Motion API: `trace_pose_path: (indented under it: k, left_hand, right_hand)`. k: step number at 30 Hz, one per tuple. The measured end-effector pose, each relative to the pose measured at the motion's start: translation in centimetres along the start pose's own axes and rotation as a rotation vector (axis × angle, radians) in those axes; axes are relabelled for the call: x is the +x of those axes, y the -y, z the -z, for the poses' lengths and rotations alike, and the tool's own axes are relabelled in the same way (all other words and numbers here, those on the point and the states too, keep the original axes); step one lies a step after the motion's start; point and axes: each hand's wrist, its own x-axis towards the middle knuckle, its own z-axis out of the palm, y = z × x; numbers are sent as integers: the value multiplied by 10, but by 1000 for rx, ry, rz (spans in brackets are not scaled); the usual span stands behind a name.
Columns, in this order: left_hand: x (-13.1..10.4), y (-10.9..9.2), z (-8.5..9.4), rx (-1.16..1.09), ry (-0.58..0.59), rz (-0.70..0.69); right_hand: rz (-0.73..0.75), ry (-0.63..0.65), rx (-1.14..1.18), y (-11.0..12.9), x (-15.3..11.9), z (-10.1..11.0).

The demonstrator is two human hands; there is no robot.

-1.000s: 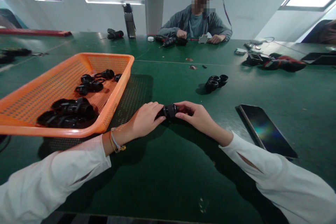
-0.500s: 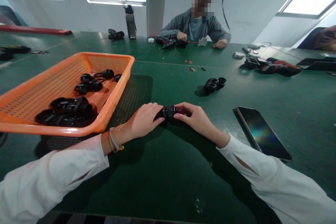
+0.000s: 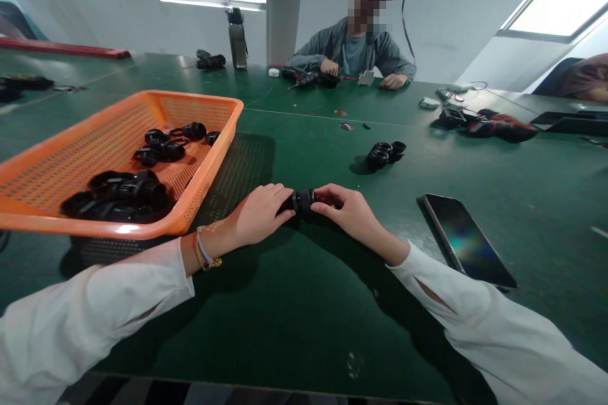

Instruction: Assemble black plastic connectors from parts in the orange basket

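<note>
Between my two hands lies a black ribbed cylindrical part (image 3: 303, 200), held level just over the green table (image 3: 285, 323). My left hand (image 3: 259, 212) is closed around its left end, with the fingers on top. At the other end, my right hand (image 3: 342, 205) pinches it between thumb and fingers. Both ends of the part are hidden by the hands. Beyond my right hand stands a small cluster of black cylindrical pieces (image 3: 384, 155). To the left, an orange perforated basket (image 3: 190, 205) contains several black parts (image 3: 126, 196) of a similar look.
A smartphone (image 3: 468, 237) lies right of my right hand. Across the table sits a person (image 3: 354, 54), hands near a power drill (image 3: 304, 78). A bottle (image 3: 237, 41) stands at the back. Tools with red and black bodies (image 3: 498, 125) lie at the far right.
Both hands keep their hold on the black part, with hardly any movement of the fingers. The whole view has shifted slightly.
</note>
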Motion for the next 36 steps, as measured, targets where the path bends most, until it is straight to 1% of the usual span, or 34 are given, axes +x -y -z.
trace_pose_path:
  k: [7,20,27,36]
  left_hand:
    - [-1,2,-2,-4,-40,-28]
    - [0,-1,1,-21,-6,3]
    - [0,-2,2,-38,14,22]
    - [1,-1,-1,-45,5,25]
  right_hand:
    - [-5,-17,-5,2,0,0]
    - [8,-27,-28,3,-1,0]
    - [12,-43,-98,3,-1,-1]
    - [6,-50,-124,5,0,-1]
